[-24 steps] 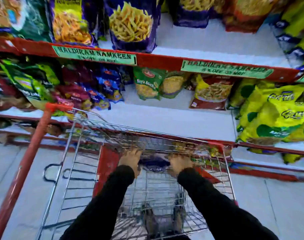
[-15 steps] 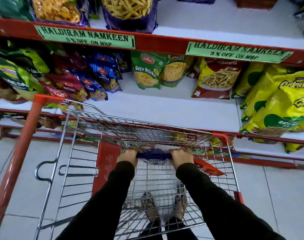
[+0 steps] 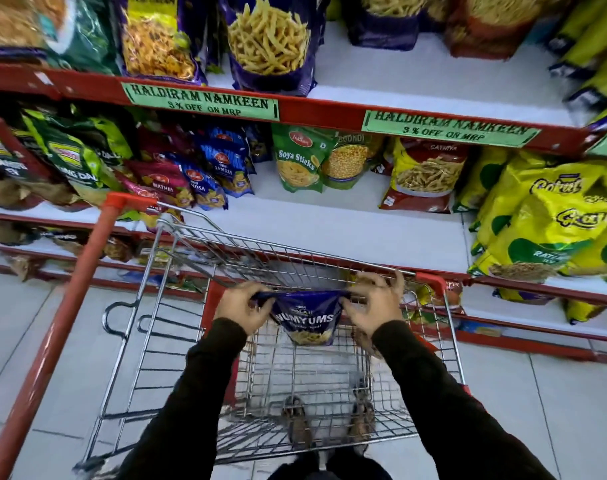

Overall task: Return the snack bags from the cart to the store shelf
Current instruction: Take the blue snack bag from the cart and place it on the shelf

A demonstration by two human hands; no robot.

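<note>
A dark blue snack bag (image 3: 307, 318) hangs above the wire cart (image 3: 226, 258), held by its top edge. My left hand (image 3: 241, 306) grips the bag's left top corner and my right hand (image 3: 373, 306) grips its right top corner. The bag's lower part dangles inside the cart's basket, upright, with its printed front facing me. The cart stands right against the store shelf (image 3: 347, 233), whose white middle level has bare room straight ahead of the bag.
Purple bags (image 3: 271, 46) fill the upper shelf. Blue, green and red packets (image 3: 298, 161) line the middle level, with yellow bags (image 3: 544, 216) at the right. The cart's red handle (image 3: 70, 306) runs diagonally at the left. My feet show through the cart's floor.
Both hands have lifted the blue bag up out of the cart's bottom, so its front now shows. The view has tilted up toward the shelves.
</note>
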